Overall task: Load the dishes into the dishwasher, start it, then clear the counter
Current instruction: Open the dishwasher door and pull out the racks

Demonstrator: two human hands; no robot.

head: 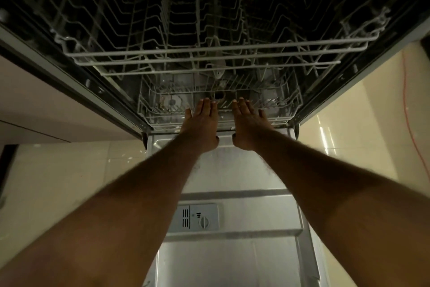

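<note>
**Both hands at the lower rack's front edge**

The dishwasher (pixel 349 58) stands open with its door (pixel 232 170) dropped flat toward the person. The left hand (pixel 202 123) and right hand (pixel 250 126) are side by side at the middle of the lower rack (pixel 162 121) front edge. Both are flat with fingers straight, gripping nothing. No dishes show in either rack.

The step looks like sliding the lower rack, and I cannot tell whether out or in. To pull it, the fingers should hook over the front wire. Flat palms suit only a push. Keeping both hands level near the middle should let the rack run straight on its rollers and not skew toward one side wall.

The upper rack (pixel 209 50) juts out above the lower one, so its front rail hangs over the wrists. Lifting the hands steeply risks a knock there. The door gives a long open run toward its near edge, with the dispenser (pixel 197 217) set in it. Floor (pixel 58 182) lies open on both sides of the door. A cabinet (pixel 35 105) crowds the left, and a red cable (pixel 411 123) trails on the right.
</note>
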